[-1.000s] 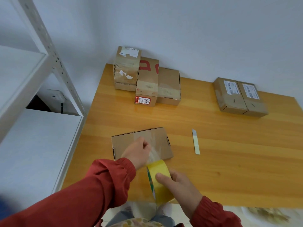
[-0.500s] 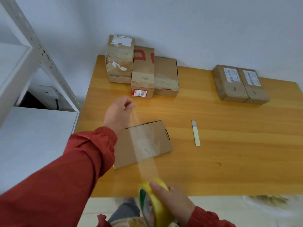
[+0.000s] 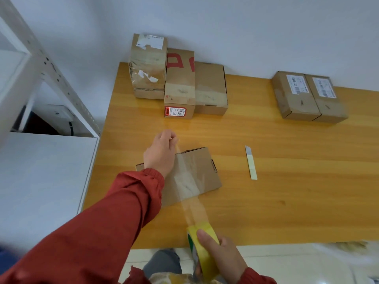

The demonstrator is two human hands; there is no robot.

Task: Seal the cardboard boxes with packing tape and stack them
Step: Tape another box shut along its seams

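A flat brown cardboard box (image 3: 202,171) lies near the front of the wooden table (image 3: 287,191). My left hand (image 3: 161,152) hovers over the box's far left corner and pinches the free end of a clear tape strip (image 3: 187,185). The strip runs back across the box top to a yellow tape roll (image 3: 202,242). My right hand (image 3: 223,259) grips that roll just past the table's front edge.
Three taped boxes (image 3: 178,78) sit together at the back left against the wall. Two labelled boxes (image 3: 307,97) lie side by side at the back right. A box cutter (image 3: 251,162) rests right of the flat box. A white metal shelf (image 3: 41,160) stands at the left.
My left hand drew the tape end away from the roll, out past the far side of the box. The strip grew longer. My right hand kept the roll near the front edge.
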